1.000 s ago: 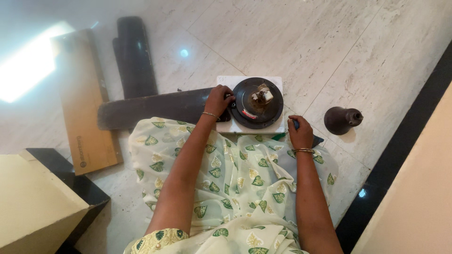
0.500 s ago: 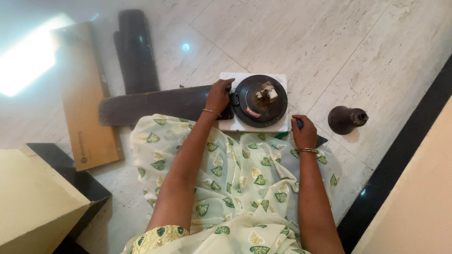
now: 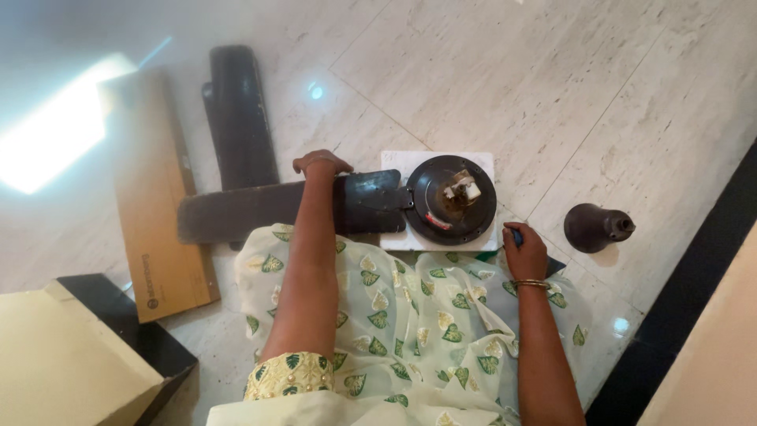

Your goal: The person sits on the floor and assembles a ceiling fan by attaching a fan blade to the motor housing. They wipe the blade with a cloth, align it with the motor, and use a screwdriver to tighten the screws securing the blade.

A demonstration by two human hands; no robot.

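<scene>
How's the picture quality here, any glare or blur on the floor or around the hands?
Head view: strong window glare whites out the floor at upper left and washes over the cardboard box; small light spots shine on the tiles; the fan motor, left hand and right hand look reasonably sharp; the edges look slightly bent.

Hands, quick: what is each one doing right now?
Left hand: curled over the far edge of the dark fan blade, gripping it.
Right hand: closed around a small blue-handled tool.
</scene>
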